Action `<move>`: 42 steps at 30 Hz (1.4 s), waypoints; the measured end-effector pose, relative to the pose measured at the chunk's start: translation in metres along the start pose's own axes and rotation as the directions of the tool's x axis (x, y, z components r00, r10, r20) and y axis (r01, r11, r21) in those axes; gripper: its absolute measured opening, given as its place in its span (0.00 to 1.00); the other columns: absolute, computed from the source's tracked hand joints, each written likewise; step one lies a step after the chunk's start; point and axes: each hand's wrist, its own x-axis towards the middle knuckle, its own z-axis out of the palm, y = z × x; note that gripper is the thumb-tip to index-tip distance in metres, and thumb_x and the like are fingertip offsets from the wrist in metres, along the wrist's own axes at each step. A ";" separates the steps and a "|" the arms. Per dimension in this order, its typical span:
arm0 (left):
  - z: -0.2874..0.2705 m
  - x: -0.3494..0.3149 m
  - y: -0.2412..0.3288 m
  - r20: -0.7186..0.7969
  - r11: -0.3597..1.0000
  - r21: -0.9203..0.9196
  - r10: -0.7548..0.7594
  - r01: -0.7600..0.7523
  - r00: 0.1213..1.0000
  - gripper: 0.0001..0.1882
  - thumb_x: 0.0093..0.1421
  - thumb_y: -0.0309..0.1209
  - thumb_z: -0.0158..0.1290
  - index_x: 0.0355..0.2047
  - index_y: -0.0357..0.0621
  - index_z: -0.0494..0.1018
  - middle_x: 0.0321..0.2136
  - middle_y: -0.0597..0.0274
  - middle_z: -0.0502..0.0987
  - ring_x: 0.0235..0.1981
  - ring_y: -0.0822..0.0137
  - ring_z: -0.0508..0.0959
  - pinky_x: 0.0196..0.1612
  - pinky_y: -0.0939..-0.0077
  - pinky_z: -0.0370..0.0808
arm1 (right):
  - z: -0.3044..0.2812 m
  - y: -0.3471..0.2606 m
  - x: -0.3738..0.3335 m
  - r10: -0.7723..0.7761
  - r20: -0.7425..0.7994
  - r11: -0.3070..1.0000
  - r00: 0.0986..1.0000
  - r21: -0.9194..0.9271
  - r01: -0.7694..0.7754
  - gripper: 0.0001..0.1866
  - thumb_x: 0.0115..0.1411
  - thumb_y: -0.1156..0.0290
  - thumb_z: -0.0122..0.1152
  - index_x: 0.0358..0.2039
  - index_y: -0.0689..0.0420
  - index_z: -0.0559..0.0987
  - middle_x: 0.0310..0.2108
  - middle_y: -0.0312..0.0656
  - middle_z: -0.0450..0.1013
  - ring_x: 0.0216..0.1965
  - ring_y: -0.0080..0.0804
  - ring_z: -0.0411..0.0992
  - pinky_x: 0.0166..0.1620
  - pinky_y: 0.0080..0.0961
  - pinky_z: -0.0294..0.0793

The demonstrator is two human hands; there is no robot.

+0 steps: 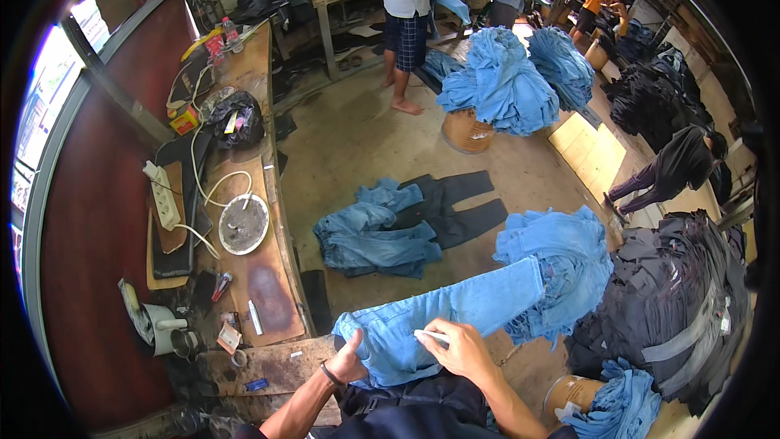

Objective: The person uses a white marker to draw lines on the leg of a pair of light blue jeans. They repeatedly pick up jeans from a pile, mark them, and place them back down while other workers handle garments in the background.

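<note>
A pair of light blue jeans [479, 297] lies across my lap, one leg stretching out to the right over a heap of denim. My left hand [348, 362] grips the jeans at their left end, thumb upright on top and the fingers mostly hidden. Pinched in my right hand [463, 351] is a short white stick [431, 336], perhaps a marker, held just over the jeans. I cannot tell if its tip touches the cloth. A white tube [255, 317] rests on the wooden bench [276, 341] to my left.
On the bench are a round basin [244, 224], a power strip [162, 195] and a black plastic bag [236, 119]. Jeans [374, 236] lie on the floor ahead. Dark garments [666, 293] are heaped at right. A person [406, 24] stands beyond, near a denim pile [500, 81].
</note>
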 end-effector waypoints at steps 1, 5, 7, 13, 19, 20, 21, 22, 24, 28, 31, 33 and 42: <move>-0.001 0.000 0.000 -0.010 1.000 0.024 -0.013 0.014 1.000 0.60 0.59 0.79 0.47 0.78 0.46 0.55 0.75 0.55 0.62 0.75 0.51 0.62 0.75 0.43 0.58 | 0.000 0.000 0.002 -0.066 -0.002 0.998 0.998 -0.002 0.066 0.11 0.68 0.62 0.67 0.35 0.57 0.83 0.29 0.49 0.82 0.30 0.53 0.81 0.33 0.43 0.78; -0.002 0.001 0.003 -0.009 0.998 0.066 0.007 -0.007 1.000 0.64 0.57 0.81 0.45 0.79 0.46 0.51 0.76 0.55 0.60 0.76 0.51 0.61 0.76 0.43 0.57 | 0.001 0.002 0.009 0.048 -0.099 0.991 0.994 -0.120 -0.059 0.13 0.67 0.58 0.69 0.34 0.56 0.84 0.28 0.48 0.82 0.28 0.54 0.80 0.32 0.44 0.78; -0.002 0.004 0.005 -0.009 0.997 0.076 0.022 -0.021 1.000 0.64 0.57 0.81 0.45 0.79 0.47 0.51 0.76 0.55 0.59 0.76 0.51 0.61 0.76 0.43 0.57 | 0.000 0.004 0.014 -0.014 0.016 0.996 1.000 -0.092 0.015 0.13 0.66 0.58 0.70 0.33 0.55 0.85 0.28 0.48 0.82 0.28 0.53 0.80 0.31 0.44 0.78; 0.000 0.011 0.012 -0.007 0.996 0.078 0.053 -0.052 0.999 0.63 0.58 0.81 0.44 0.79 0.47 0.51 0.76 0.54 0.60 0.76 0.50 0.61 0.76 0.43 0.57 | -0.003 0.006 0.028 -0.058 0.097 0.998 0.994 -0.014 0.059 0.14 0.65 0.57 0.71 0.35 0.57 0.87 0.25 0.53 0.80 0.29 0.54 0.81 0.33 0.42 0.78; -0.001 0.012 0.010 -0.003 0.995 0.071 0.070 -0.070 0.998 0.62 0.59 0.81 0.44 0.78 0.46 0.52 0.76 0.54 0.60 0.75 0.49 0.61 0.76 0.42 0.56 | -0.002 0.010 0.032 -0.008 0.072 0.993 0.997 -0.117 0.016 0.16 0.64 0.56 0.71 0.34 0.59 0.86 0.26 0.54 0.81 0.28 0.54 0.82 0.34 0.45 0.79; -0.001 0.011 0.010 -0.001 0.996 0.071 0.060 -0.060 0.998 0.62 0.59 0.81 0.44 0.78 0.46 0.53 0.76 0.54 0.61 0.75 0.49 0.61 0.76 0.42 0.56 | -0.002 0.011 0.032 0.002 0.178 0.995 0.984 -0.095 0.015 0.16 0.64 0.56 0.70 0.33 0.59 0.85 0.25 0.53 0.81 0.28 0.54 0.82 0.33 0.45 0.79; -0.001 0.012 0.010 0.013 0.995 0.082 0.051 -0.052 0.999 0.62 0.59 0.80 0.44 0.78 0.46 0.53 0.76 0.54 0.61 0.75 0.49 0.61 0.76 0.41 0.56 | -0.003 0.011 0.034 0.100 0.126 0.987 0.987 -0.138 -0.082 0.15 0.65 0.58 0.70 0.33 0.59 0.85 0.25 0.53 0.81 0.28 0.53 0.82 0.33 0.44 0.79; 0.000 0.012 0.009 -0.017 0.994 0.080 0.078 -0.077 0.997 0.62 0.59 0.81 0.44 0.78 0.45 0.54 0.75 0.54 0.61 0.75 0.49 0.61 0.76 0.42 0.57 | -0.003 0.011 0.033 0.077 0.008 0.985 0.997 -0.153 -0.075 0.15 0.65 0.58 0.70 0.34 0.59 0.85 0.25 0.53 0.81 0.28 0.54 0.81 0.33 0.44 0.79; 0.004 0.015 0.006 -0.081 0.988 0.091 0.128 -0.121 0.988 0.62 0.59 0.81 0.44 0.77 0.44 0.55 0.75 0.53 0.63 0.74 0.49 0.63 0.75 0.42 0.58 | -0.004 0.010 0.033 0.073 -0.185 0.973 0.980 -0.200 -0.111 0.15 0.65 0.59 0.70 0.34 0.60 0.85 0.25 0.54 0.81 0.27 0.55 0.81 0.33 0.44 0.79; 0.015 0.032 0.000 -0.155 0.984 -0.115 0.117 -0.136 0.981 0.61 0.58 0.82 0.44 0.74 0.43 0.62 0.71 0.52 0.68 0.72 0.49 0.67 0.74 0.42 0.62 | -0.003 0.004 0.025 -0.113 -0.201 0.988 0.973 -0.125 0.088 0.11 0.67 0.67 0.64 0.43 0.61 0.85 0.33 0.53 0.83 0.34 0.57 0.81 0.38 0.49 0.80; 0.016 0.046 0.003 -0.091 0.973 -0.230 0.013 -0.034 0.996 0.61 0.58 0.83 0.43 0.73 0.43 0.64 0.70 0.52 0.70 0.71 0.50 0.68 0.74 0.43 0.62 | 0.003 -0.002 0.011 -0.042 -0.232 0.994 0.972 -0.108 0.017 0.13 0.67 0.71 0.62 0.49 0.60 0.85 0.35 0.53 0.82 0.36 0.55 0.81 0.39 0.47 0.81; 0.010 0.049 0.010 -0.073 0.994 -0.103 0.036 -0.043 0.997 0.61 0.58 0.83 0.42 0.73 0.43 0.63 0.71 0.52 0.69 0.71 0.49 0.68 0.74 0.42 0.62 | 0.012 -0.005 0.001 -0.020 -0.258 0.982 0.966 -0.185 -0.029 0.16 0.67 0.71 0.62 0.53 0.59 0.83 0.35 0.53 0.81 0.35 0.54 0.81 0.37 0.46 0.81; 0.000 0.035 0.012 0.024 0.992 0.036 0.117 -0.117 0.993 0.58 0.62 0.80 0.39 0.73 0.43 0.63 0.70 0.50 0.70 0.70 0.49 0.70 0.74 0.43 0.63 | 0.052 -0.016 -0.015 -0.198 -0.176 0.948 0.964 -0.285 0.142 0.21 0.65 0.71 0.63 0.57 0.65 0.77 0.28 0.50 0.79 0.27 0.47 0.80 0.30 0.39 0.82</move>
